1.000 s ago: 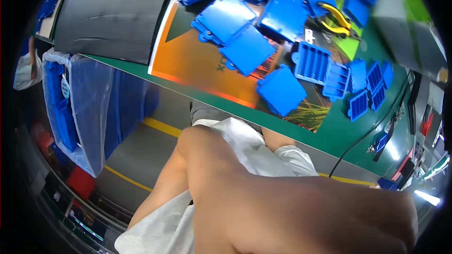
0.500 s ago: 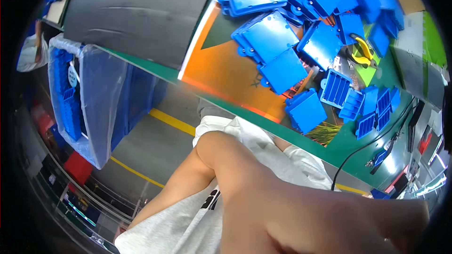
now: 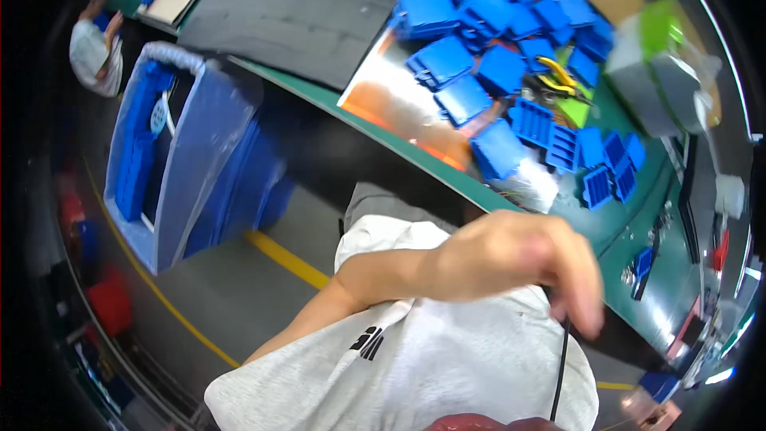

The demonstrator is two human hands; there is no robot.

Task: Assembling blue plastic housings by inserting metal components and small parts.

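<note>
My left hand [image 3: 511, 259] hangs in front of my shirt, just off the near edge of the green worktable [image 3: 471, 185]. Its fingers bend downward and are smeared by motion, so whether they hold anything does not show. A thin black cable [image 3: 562, 367] runs down below the fingertips. Closest to the hand on the table are a blue plastic case [image 3: 496, 149] and a shiny clear bag [image 3: 531, 185]. Open blue compartment trays [image 3: 563, 148] lie beyond, with yellow-handled pliers [image 3: 557, 73] behind them. My right hand is out of view.
Blue cases [image 3: 447, 60] are heaped across the table's far side. A black mat [image 3: 295, 24] covers its left part. A plastic-lined blue bin [image 3: 187, 168] stands on the floor at left. White and green boxes [image 3: 650, 76] sit far right. Another person [image 3: 96, 56] is at far left.
The bare arm that filled the lower foreground has come down and away, and my left hand now shows before my shirt. The whole view has shifted, bringing in more of the far table.
</note>
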